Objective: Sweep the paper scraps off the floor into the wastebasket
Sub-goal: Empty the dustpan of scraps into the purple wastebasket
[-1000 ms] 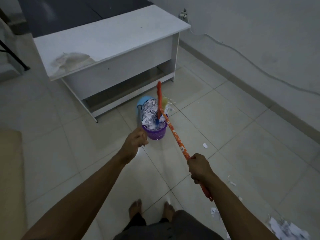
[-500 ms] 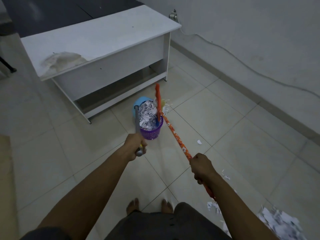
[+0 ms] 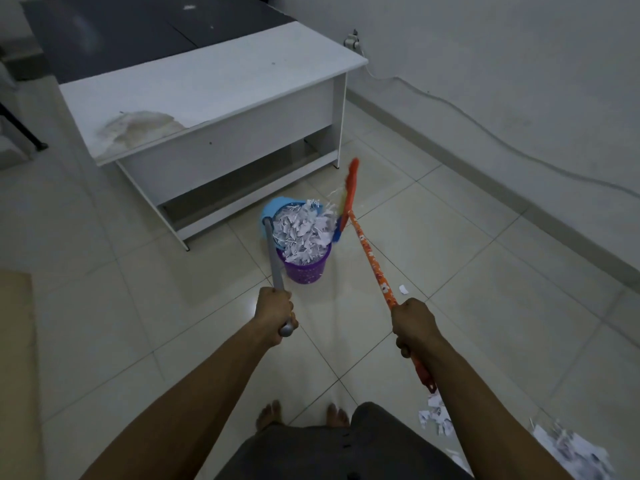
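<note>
A purple wastebasket (image 3: 306,270) stands on the tiled floor ahead of me, heaped with white paper scraps (image 3: 300,232). A blue dustpan (image 3: 273,209) is tipped over its far left rim, and my left hand (image 3: 275,315) grips the dustpan's grey handle (image 3: 273,258). My right hand (image 3: 414,325) grips the orange patterned broom stick (image 3: 372,263); the red broom head (image 3: 350,188) is raised at the basket's right rim. A single scrap (image 3: 403,289) lies right of the stick. More loose scraps (image 3: 437,415) lie on the floor at the lower right.
A white desk (image 3: 214,95) stands just behind the wastebasket. A wall with a cable (image 3: 485,129) running along it closes the right side. A larger heap of paper (image 3: 571,452) sits at the bottom right corner. My bare feet (image 3: 301,415) are on the tiles below.
My left hand slid back along the grey dustpan handle to its end, tipping the dustpan over the basket. The broom head moved from over the basket to its right rim.
</note>
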